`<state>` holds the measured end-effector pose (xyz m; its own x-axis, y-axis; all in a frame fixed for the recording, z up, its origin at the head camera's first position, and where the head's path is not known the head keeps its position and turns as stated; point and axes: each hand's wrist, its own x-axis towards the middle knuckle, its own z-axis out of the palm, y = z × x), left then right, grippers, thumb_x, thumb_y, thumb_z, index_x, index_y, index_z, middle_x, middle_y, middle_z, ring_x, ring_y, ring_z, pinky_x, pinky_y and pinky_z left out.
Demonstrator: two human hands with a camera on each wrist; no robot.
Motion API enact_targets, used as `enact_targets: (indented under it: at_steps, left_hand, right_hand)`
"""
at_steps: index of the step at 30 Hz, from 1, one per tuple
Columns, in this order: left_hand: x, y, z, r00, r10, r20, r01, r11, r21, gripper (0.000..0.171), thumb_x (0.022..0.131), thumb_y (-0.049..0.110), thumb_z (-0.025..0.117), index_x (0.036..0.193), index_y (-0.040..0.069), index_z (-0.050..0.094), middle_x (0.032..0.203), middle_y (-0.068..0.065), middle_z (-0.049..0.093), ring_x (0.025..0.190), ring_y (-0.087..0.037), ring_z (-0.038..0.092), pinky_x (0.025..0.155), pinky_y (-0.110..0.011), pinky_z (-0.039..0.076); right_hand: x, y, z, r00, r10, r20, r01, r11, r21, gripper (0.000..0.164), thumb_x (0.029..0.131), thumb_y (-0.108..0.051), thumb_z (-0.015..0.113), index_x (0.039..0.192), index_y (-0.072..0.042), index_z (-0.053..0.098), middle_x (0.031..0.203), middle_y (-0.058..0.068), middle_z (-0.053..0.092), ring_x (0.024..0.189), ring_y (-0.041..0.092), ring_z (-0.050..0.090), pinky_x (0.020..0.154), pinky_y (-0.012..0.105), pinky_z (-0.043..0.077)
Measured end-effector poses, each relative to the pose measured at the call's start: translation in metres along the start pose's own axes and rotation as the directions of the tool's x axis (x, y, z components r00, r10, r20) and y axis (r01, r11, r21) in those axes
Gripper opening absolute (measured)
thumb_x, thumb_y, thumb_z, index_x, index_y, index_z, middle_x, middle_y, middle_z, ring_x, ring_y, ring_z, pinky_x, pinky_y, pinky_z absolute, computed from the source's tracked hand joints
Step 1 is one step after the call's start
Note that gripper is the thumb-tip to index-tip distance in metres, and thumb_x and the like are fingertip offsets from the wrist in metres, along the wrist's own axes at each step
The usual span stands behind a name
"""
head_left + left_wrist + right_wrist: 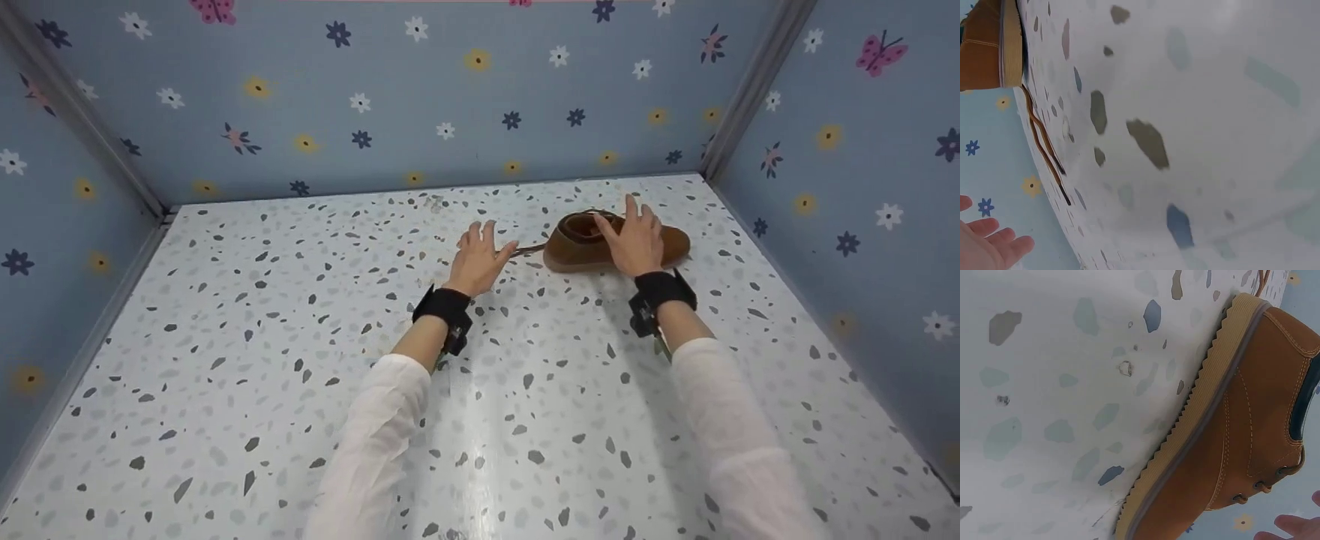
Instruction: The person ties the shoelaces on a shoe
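A brown lace-up shoe with a tan ridged sole stands upright on its sole, toe pointing right in the head view. From behind its heel, two lace ends trail leftward across the speckled surface. My right hand is over the front part of the shoe, fingers spread. In the right wrist view its fingers appear apart from the eyelets. My left hand is near the lace tips, holding nothing, and its fingers look loosely extended. Part of the shoe's toe area is hidden by my right hand.
The white speckled surface stretches around the shoe. Blue flower-patterned panels stand behind it and on both sides, with grey posts at the corners. Black straps with small cameras sit on both wrists.
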<state>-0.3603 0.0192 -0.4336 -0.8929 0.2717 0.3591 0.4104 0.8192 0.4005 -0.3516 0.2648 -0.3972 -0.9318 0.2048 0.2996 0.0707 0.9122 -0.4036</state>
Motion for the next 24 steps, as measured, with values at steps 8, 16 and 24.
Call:
enact_targets:
  at_steps: [8, 16, 24]
  left_hand:
    - [0.012, 0.027, 0.021, 0.992, -0.05, 0.117, 0.069, 0.984, -0.165, 0.059, 0.071, 0.05, 0.02, 0.114, 0.009, 0.018, 0.109, -0.009, 0.02, 0.095, -0.022, 0.024, 0.067, -0.03, 0.031]
    - [0.024, 0.049, 0.037, 0.984, -0.037, 0.173, 0.086, 0.954, -0.288, 0.058, 0.072, 0.049, 0.019, 0.114, 0.01, 0.018, 0.11, -0.005, 0.021, 0.096, -0.017, 0.024, 0.076, -0.027, 0.023]
    - [0.032, 0.061, 0.042, 0.984, -0.004, 0.177, 0.067, 0.934, -0.35, 0.057, 0.074, 0.046, 0.019, 0.114, 0.007, 0.018, 0.109, -0.007, 0.024, 0.096, -0.014, 0.025, 0.077, -0.024, 0.021]
  right_hand:
    - [-0.002, 0.014, 0.006, 0.996, 0.077, 0.051, -0.081, 0.993, 0.085, 0.068, 0.064, -0.057, 0.025, 0.117, -0.019, 0.007, 0.115, 0.015, 0.01, 0.102, 0.03, 0.007, 0.072, 0.044, 0.019]
    - [-0.004, 0.021, 0.008, 0.988, 0.127, 0.091, -0.137, 0.983, 0.123, 0.071, 0.062, -0.059, 0.027, 0.117, -0.018, 0.009, 0.115, 0.015, 0.01, 0.102, 0.03, 0.006, 0.073, 0.045, 0.017]
    - [-0.004, 0.024, 0.014, 0.983, 0.148, 0.106, -0.163, 0.975, 0.154, 0.073, 0.06, -0.06, 0.028, 0.117, -0.019, 0.01, 0.116, 0.013, 0.01, 0.101, 0.03, 0.007, 0.073, 0.045, 0.017]
